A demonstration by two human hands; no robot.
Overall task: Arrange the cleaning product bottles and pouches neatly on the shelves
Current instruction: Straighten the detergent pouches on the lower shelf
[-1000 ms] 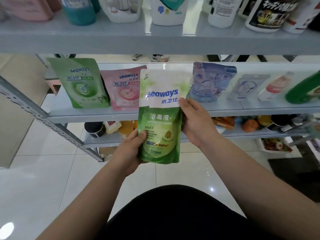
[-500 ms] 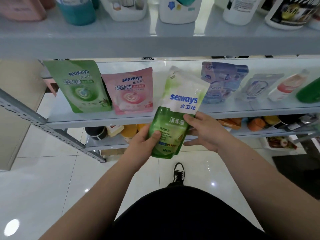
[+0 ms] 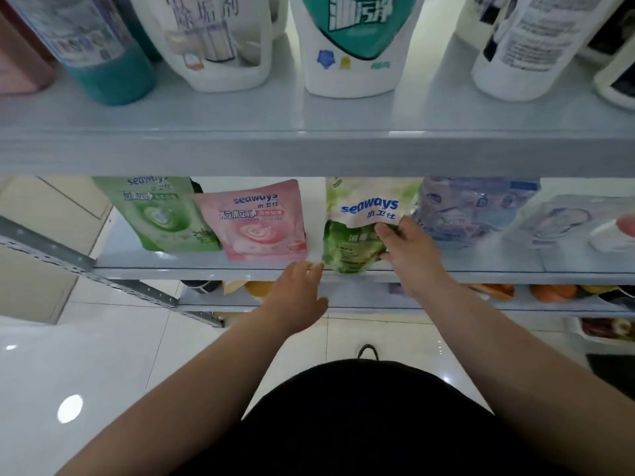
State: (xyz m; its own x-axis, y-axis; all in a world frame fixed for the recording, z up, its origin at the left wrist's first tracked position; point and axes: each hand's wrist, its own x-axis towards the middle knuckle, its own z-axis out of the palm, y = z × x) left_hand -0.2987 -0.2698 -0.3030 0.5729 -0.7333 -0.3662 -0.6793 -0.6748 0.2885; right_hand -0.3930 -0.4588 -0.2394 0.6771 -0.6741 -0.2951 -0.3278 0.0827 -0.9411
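Note:
A green and white seaways pouch (image 3: pixel 354 231) stands on the middle shelf (image 3: pixel 192 262), between a pink seaways pouch (image 3: pixel 254 221) and a blue pouch (image 3: pixel 470 211). My right hand (image 3: pixel 409 252) grips its right side around mid-height. My left hand (image 3: pixel 295 290) has let go and hovers at the shelf's front edge, fingers relaxed, fingertips close to the pouch's lower left corner. A second green seaways pouch (image 3: pixel 161 214) stands at the far left of the row.
The upper shelf (image 3: pixel 309 146) carries several bottles, among them a white one with a teal label (image 3: pixel 357 42) and a teal bottle (image 3: pixel 99 53). A pale pouch (image 3: pixel 563 221) and a fallen bottle (image 3: pixel 615 231) lie further right. Lower shelves hold more goods.
The green and white pouch went from in front of my chest up onto the middle shelf. My left hand released it. My view moved closer to the shelves.

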